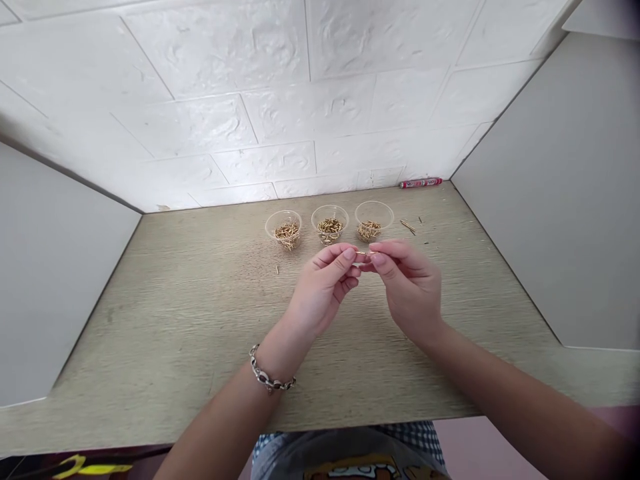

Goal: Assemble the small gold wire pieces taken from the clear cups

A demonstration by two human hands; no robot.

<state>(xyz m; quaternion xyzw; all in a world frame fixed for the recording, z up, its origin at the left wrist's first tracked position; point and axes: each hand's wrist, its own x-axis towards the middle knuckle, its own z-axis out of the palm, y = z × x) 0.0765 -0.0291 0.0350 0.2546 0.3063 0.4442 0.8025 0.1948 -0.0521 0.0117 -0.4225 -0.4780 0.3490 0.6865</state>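
Observation:
My left hand (327, 280) and my right hand (410, 283) meet over the table, fingertips pinched close together. Between them runs a thin gold-coloured metal pin (363, 253), gripped at each end by thumb and forefinger; whether it is one piece or two joined, I cannot tell. Just beyond stand a left clear cup (284, 217), a middle clear cup (330, 212) and a right clear cup (374, 207), each with many small gold-coloured metal pieces at its bottom. One loose small gold piece (277, 270) lies left of my left hand.
Several longer gold pins (408, 227) lie right of the cups, with a smaller bit (420, 219) beside them. A pink-red pen (421, 183) rests against the white brick-pattern wall (280, 113). Grey panels flank the wooden table (175, 313) at left and right.

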